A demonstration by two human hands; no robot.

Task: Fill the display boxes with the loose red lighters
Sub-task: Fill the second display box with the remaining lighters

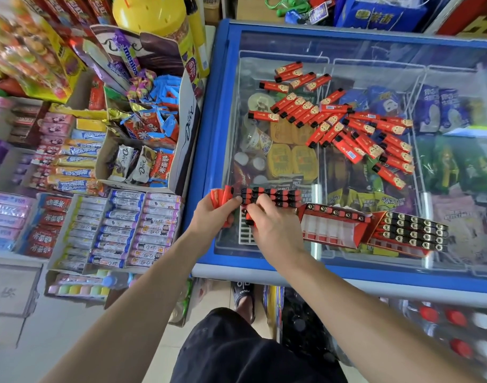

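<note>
Many loose red lighters (344, 123) lie scattered on the glass lid of a blue chest freezer (223, 134). Three display boxes stand along the lid's near edge. The left box (272, 197) holds several rows of lighters, black tops up. My left hand (214, 214) grips a small bunch of red lighters (221, 196) at that box's left end. My right hand (270, 222) pinches a lighter down at the box's front row. The middle box (330, 228) has one filled back row. The right box (411, 232) looks nearly full.
Left of the freezer stand open cartons of sweets and chocolate (143, 150) and rolls of candy (118, 230). A yellow jar (151, 15) stands at the back. Ice-cream packs show through the glass. Bottles with red caps (455, 327) sit at lower right.
</note>
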